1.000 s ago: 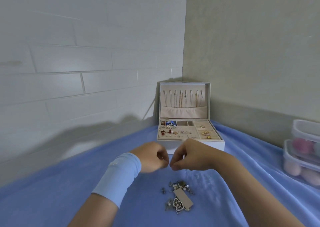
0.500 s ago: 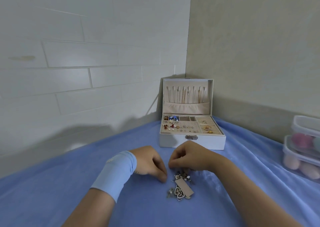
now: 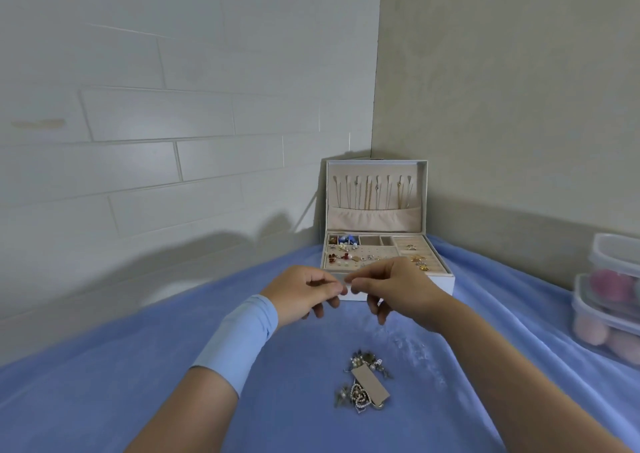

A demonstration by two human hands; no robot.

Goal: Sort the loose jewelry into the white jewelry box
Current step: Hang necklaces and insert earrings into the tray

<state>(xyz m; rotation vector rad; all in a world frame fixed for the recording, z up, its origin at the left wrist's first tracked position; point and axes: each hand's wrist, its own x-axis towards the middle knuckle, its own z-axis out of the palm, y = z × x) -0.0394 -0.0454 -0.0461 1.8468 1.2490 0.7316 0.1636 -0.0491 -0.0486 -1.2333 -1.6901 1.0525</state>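
Writing shows nowhere legibly; the tan card (image 3: pixel 369 385) lying on the loose jewelry (image 3: pixel 363 369) has a face too small to read.

One white box (image 3: pixel 446 281) stands open in the corner on the blue cloth (image 3: pixel 138 383), its lid (image 3: pixel 424 193) upright. Inside the lid hangs a row of about nine thin chains (image 3: pixel 369 193), their ends tucked into a gathered pocket (image 3: pixel 374 219). The tray below holds small back compartments, one with blue pieces (image 3: pixel 346 238). In front of them is a stud panel (image 3: pixel 346 257) dotted with red and pearl earrings. To its right are ring rolls (image 3: pixel 419 260) carrying a few gold pieces.

Two clear tubs (image 3: pixel 609 300) are stacked at the right edge. The upper holds one deep pink ball (image 3: pixel 611 284), and the lower holds two paler ones (image 3: pixel 588 329).

The loose jewelry lies in one small heap near the person, well apart from the box, with a pearl heart (image 3: pixel 360 395) at its near side.

Both hands hover above the cloth between heap and box. The left hand (image 3: pixel 304 293), a light blue band (image 3: pixel 239 342) on its forearm, has thumb and forefinger pressed together. The right hand (image 3: pixel 398 290) does the same, its other fingers curled loosely below. The two sets of fingertips nearly meet, pinching a small piece too tiny to make out.
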